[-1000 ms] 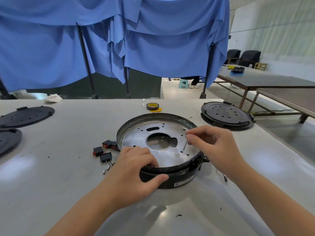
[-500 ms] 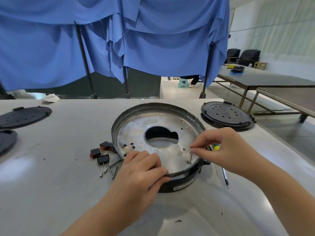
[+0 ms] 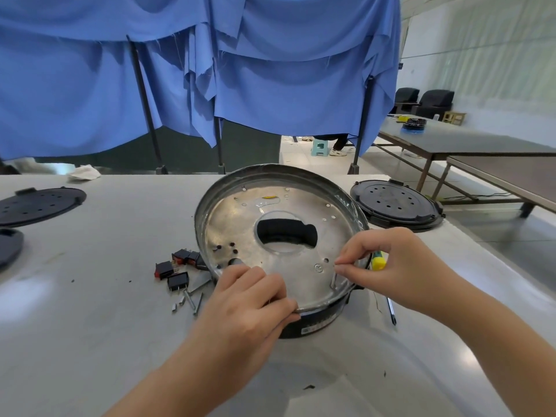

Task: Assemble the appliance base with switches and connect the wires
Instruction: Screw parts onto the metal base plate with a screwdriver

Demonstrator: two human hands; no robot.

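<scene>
view: single head cam, wide-angle
facing: forward-down over table (image 3: 90, 296)
range: close, hands in near foreground

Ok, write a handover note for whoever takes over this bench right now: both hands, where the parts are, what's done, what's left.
Left hand grips the near rim of the round silver metal plate, tilting it up on the black plastic appliance base.
Right hand pinches a thin metal screw standing near the plate's right edge.
Black and red rocker switches and loose screws lie on the grey table left of the base; a yellow-handled screwdriver lies behind the right hand.
Done: plate on base.
Left: seat that screw, fit switches, connect wires.
</scene>
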